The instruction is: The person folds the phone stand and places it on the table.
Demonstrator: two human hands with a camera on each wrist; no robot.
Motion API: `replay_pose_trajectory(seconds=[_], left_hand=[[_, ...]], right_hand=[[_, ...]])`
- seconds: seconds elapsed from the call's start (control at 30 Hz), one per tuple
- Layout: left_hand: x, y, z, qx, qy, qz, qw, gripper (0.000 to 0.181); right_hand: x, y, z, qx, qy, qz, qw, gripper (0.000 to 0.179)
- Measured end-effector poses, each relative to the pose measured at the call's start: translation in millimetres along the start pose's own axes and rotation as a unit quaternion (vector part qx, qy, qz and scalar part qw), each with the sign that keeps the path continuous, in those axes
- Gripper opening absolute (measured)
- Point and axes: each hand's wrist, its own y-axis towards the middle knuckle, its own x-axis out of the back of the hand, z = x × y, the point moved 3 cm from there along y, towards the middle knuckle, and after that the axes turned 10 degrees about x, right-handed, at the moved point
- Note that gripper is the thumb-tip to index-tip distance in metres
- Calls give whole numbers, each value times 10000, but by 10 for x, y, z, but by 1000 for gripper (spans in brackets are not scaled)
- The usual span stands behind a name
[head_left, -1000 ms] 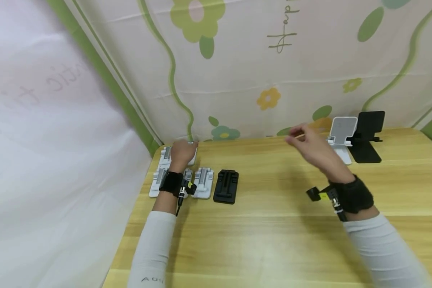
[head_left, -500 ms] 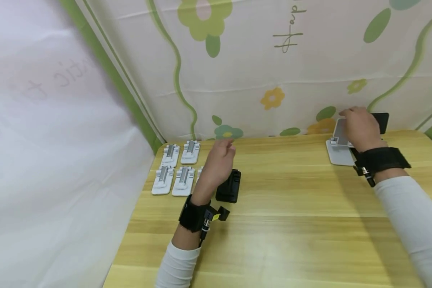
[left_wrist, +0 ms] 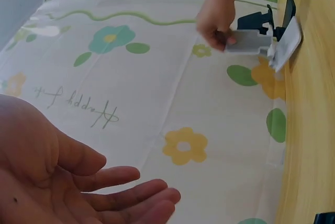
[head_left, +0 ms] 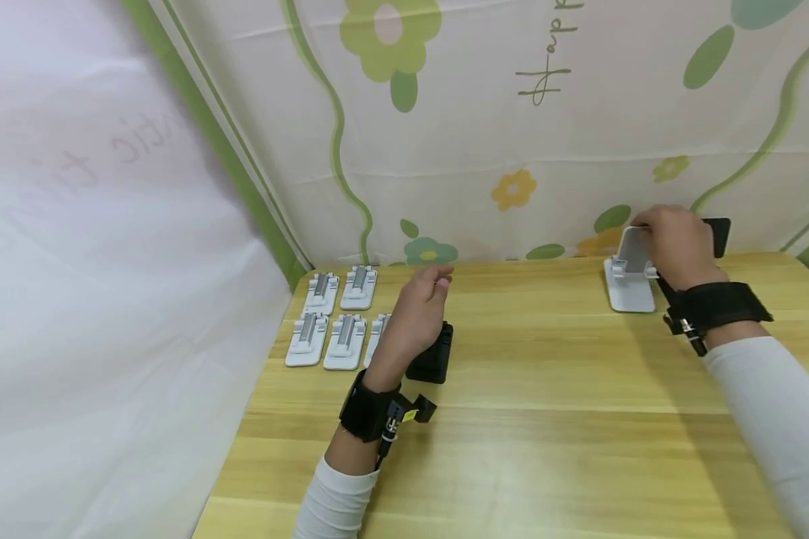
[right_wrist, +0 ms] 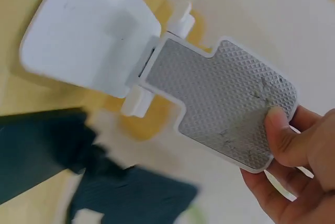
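Note:
At the table's back right, my right hand (head_left: 681,247) pinches the upper edge of an unfolded white phone stand (head_left: 630,292). In the right wrist view the thumb lies on the grey textured pad (right_wrist: 220,98) and the other fingers are behind it. A black phone stand (head_left: 718,236), also unfolded, stands just right of it, mostly hidden by the hand. My left hand (head_left: 414,318) hovers over the left group with fingers loosely extended, holding nothing; its palm shows in the left wrist view. Beneath it lies a folded black phone stand (head_left: 433,359), partly covered.
Several folded white phone stands (head_left: 345,340) lie in two rows at the table's left end. A flower-patterned curtain (head_left: 445,135) hangs along the back edge of the wooden table (head_left: 512,449), and a white cloth (head_left: 108,299) hangs at the left.
My right hand has moved right and taken hold of the white phone stand, which then shifted slightly left. My left hand has left the folded white stands at the back left and moved right.

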Motion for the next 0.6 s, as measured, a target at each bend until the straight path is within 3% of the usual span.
replay_pose_trajectory(seconds=[0.07,0.2,0.4,0.6], left_hand=[[-38,0,-9,-47,-231,71,9997,42],[-154,8,-10,0,-779,311,9965,39],[-399,38,60,397,-1009,813,9908,46],[-516,54,66,447,-1374,1091,9835,42]], right_hand=[[55,22,173,263,-30,-239,9994,15],[180,100,648,746,390,-582,9948,17],[385,162,1439,1245,1244,-649,9822,19],[578,93,1988,1812,1453,-813,9692,16]])
